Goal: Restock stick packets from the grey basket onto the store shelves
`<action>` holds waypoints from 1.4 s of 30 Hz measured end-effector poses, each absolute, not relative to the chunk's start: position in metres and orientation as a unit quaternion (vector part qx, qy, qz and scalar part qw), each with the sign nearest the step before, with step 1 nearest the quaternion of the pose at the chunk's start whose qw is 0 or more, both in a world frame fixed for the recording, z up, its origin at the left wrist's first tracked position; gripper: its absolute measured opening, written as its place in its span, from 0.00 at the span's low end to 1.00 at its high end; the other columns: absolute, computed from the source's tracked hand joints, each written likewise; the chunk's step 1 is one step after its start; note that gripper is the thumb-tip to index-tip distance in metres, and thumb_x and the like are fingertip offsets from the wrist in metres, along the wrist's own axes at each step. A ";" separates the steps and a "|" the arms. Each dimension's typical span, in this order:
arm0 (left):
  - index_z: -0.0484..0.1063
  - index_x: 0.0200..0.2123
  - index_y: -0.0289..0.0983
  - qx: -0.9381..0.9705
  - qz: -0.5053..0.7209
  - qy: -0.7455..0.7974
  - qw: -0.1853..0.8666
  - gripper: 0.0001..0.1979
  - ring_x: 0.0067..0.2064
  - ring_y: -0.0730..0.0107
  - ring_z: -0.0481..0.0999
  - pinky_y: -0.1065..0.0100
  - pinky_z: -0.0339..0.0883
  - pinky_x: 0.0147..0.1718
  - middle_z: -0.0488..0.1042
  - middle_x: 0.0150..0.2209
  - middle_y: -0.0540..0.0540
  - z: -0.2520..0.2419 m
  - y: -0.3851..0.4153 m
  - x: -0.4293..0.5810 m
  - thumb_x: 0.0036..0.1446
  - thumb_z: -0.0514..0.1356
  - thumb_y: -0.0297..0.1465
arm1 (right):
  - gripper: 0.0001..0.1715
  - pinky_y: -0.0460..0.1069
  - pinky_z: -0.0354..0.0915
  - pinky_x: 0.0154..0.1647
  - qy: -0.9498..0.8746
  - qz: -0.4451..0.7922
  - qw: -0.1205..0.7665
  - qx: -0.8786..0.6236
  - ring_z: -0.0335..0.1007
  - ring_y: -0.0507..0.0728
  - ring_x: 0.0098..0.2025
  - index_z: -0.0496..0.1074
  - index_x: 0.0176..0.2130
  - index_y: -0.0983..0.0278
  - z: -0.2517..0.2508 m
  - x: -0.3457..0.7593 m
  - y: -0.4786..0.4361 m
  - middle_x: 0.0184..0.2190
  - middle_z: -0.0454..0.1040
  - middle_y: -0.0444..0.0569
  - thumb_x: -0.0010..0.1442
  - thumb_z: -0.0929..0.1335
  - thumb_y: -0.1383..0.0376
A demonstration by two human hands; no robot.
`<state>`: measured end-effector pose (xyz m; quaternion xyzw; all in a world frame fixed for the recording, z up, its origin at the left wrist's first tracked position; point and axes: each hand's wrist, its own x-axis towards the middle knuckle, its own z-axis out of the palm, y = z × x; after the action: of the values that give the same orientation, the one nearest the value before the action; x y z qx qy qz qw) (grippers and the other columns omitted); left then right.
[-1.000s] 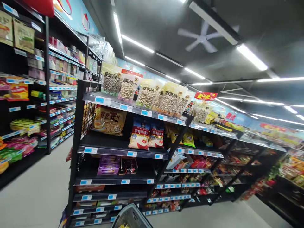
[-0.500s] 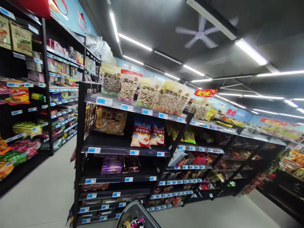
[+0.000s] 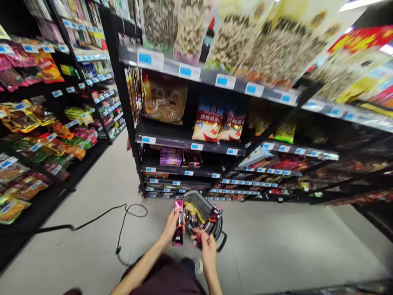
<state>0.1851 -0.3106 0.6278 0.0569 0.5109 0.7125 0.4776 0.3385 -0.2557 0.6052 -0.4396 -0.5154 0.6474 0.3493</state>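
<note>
My left hand (image 3: 171, 225) is closed around a narrow black packet (image 3: 178, 235) with a pink top, held upright. A second black-and-pink packet (image 3: 214, 215), tilted to the right, is gripped by my right hand (image 3: 206, 242); whether more than one is in that hand I cannot tell. Both hands are above the near side of a grey shopping basket (image 3: 201, 198) with a dark handle. Inside it lie yellow and dark small packs (image 3: 193, 211), too blurred to name.
Straight ahead stands a black shelf unit (image 3: 190, 141) with bagged seeds (image 3: 230, 43) on top and oatmeal bags (image 3: 208, 125) below. Snack shelves (image 3: 46, 143) line the left side. A black cable (image 3: 123, 223) loops on the pale floor (image 3: 273, 241) left of my hands.
The view has tipped down and come nearer the shelf. Both hands, holding packets, are now visible, and more of the basket shows. Earlier no hands were in view.
</note>
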 end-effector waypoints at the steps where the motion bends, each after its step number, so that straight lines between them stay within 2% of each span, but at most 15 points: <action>1: 0.67 0.42 0.39 0.049 0.709 0.509 0.486 0.34 0.18 0.73 0.69 0.71 0.65 0.19 0.72 0.22 0.54 0.626 -0.313 0.183 0.48 0.62 0.62 | 0.35 0.50 0.70 0.22 -0.486 0.656 0.351 -0.459 0.77 0.61 0.29 0.74 0.40 0.64 0.605 0.342 -0.255 0.35 0.80 0.53 0.50 0.73 0.38; 3: 0.66 0.43 0.38 0.042 0.704 0.504 0.499 0.33 0.18 0.74 0.69 0.72 0.65 0.19 0.73 0.22 0.53 0.622 -0.319 0.179 0.50 0.60 0.62 | 0.36 0.46 0.63 0.17 -0.439 0.676 0.364 -0.467 0.72 0.56 0.22 0.72 0.41 0.64 0.608 0.347 -0.253 0.27 0.77 0.48 0.49 0.74 0.39; 5: 0.66 0.41 0.37 0.043 0.699 0.496 0.513 0.33 0.18 0.74 0.70 0.72 0.65 0.18 0.72 0.22 0.52 0.619 -0.324 0.178 0.52 0.58 0.62 | 0.35 0.43 0.56 0.15 -0.412 0.691 0.373 -0.462 0.65 0.52 0.17 0.71 0.41 0.65 0.611 0.350 -0.252 0.21 0.72 0.43 0.52 0.72 0.38; 8: 0.68 0.39 0.35 0.044 0.689 0.485 0.536 0.35 0.18 0.73 0.70 0.71 0.66 0.18 0.72 0.22 0.51 0.615 -0.327 0.178 0.52 0.56 0.64 | 0.36 0.43 0.51 0.14 -0.391 0.703 0.382 -0.455 0.60 0.50 0.15 0.70 0.41 0.65 0.613 0.349 -0.258 0.19 0.68 0.40 0.56 0.68 0.36; 15: 0.66 0.43 0.36 0.046 0.677 0.485 0.552 0.34 0.19 0.75 0.69 0.72 0.67 0.19 0.72 0.23 0.53 0.615 -0.319 0.178 0.52 0.58 0.61 | 0.36 0.43 0.53 0.16 -0.384 0.704 0.384 -0.459 0.61 0.50 0.15 0.71 0.41 0.67 0.611 0.340 -0.269 0.18 0.68 0.42 0.59 0.67 0.37; 20: 0.63 0.45 0.39 0.075 0.670 0.495 0.549 0.24 0.22 0.74 0.72 0.71 0.70 0.23 0.73 0.26 0.53 0.616 -0.316 0.180 0.53 0.65 0.46 | 0.35 0.44 0.53 0.16 -0.381 0.706 0.379 -0.460 0.63 0.51 0.16 0.71 0.42 0.67 0.613 0.343 -0.267 0.20 0.70 0.43 0.61 0.66 0.38; 23: 0.64 0.46 0.38 0.095 0.664 0.498 0.550 0.22 0.25 0.73 0.74 0.69 0.73 0.26 0.74 0.31 0.51 0.614 -0.317 0.182 0.50 0.66 0.38 | 0.31 0.44 0.54 0.17 -0.387 0.705 0.377 -0.460 0.65 0.51 0.18 0.70 0.43 0.65 0.612 0.345 -0.267 0.22 0.72 0.43 0.62 0.65 0.40; 26: 0.66 0.45 0.38 0.108 0.659 0.502 0.550 0.21 0.29 0.72 0.75 0.68 0.74 0.27 0.74 0.37 0.49 0.611 -0.317 0.184 0.46 0.64 0.31 | 0.27 0.44 0.56 0.16 -0.408 0.701 0.369 -0.454 0.67 0.52 0.21 0.70 0.44 0.63 0.612 0.346 -0.267 0.27 0.73 0.43 0.58 0.69 0.44; 28: 0.67 0.47 0.38 0.113 0.654 0.508 0.549 0.23 0.31 0.71 0.75 0.68 0.74 0.27 0.73 0.38 0.49 0.610 -0.316 0.186 0.44 0.64 0.29 | 0.25 0.44 0.59 0.17 -0.435 0.694 0.357 -0.450 0.67 0.52 0.21 0.71 0.41 0.62 0.613 0.350 -0.264 0.26 0.73 0.43 0.53 0.74 0.49; 32: 0.66 0.55 0.38 0.125 0.650 0.515 0.545 0.31 0.36 0.66 0.75 0.65 0.77 0.30 0.71 0.35 0.49 0.609 -0.318 0.186 0.46 0.67 0.31 | 0.22 0.47 0.63 0.19 -0.484 0.671 0.340 -0.447 0.66 0.53 0.20 0.74 0.36 0.64 0.620 0.367 -0.249 0.24 0.75 0.45 0.48 0.79 0.54; 35: 0.64 0.58 0.38 0.142 0.656 0.509 0.539 0.36 0.37 0.65 0.77 0.62 0.78 0.34 0.73 0.42 0.45 0.607 -0.319 0.185 0.46 0.71 0.35 | 0.26 0.47 0.61 0.20 -0.479 0.624 0.393 -0.477 0.68 0.54 0.22 0.77 0.40 0.67 0.624 0.380 -0.234 0.26 0.76 0.48 0.44 0.81 0.56; 38: 0.61 0.61 0.39 0.155 0.662 0.503 0.533 0.40 0.37 0.65 0.80 0.60 0.78 0.39 0.72 0.52 0.40 0.605 -0.321 0.184 0.47 0.72 0.38 | 0.25 0.46 0.58 0.22 -0.437 0.580 0.468 -0.504 0.62 0.50 0.22 0.76 0.36 0.67 0.626 0.390 -0.221 0.23 0.72 0.44 0.45 0.80 0.52; 42: 0.63 0.59 0.35 0.179 0.655 0.495 0.542 0.38 0.38 0.62 0.82 0.61 0.76 0.42 0.73 0.52 0.36 0.604 -0.324 0.183 0.49 0.73 0.39 | 0.28 0.45 0.53 0.21 -0.402 0.581 0.501 -0.500 0.57 0.48 0.21 0.70 0.27 0.65 0.629 0.393 -0.212 0.22 0.69 0.42 0.46 0.78 0.46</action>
<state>0.1831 -0.3236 0.6041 0.1785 0.4951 0.6552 0.5419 0.3925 -0.2121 0.6291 -0.4998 -0.4025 0.5809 0.5008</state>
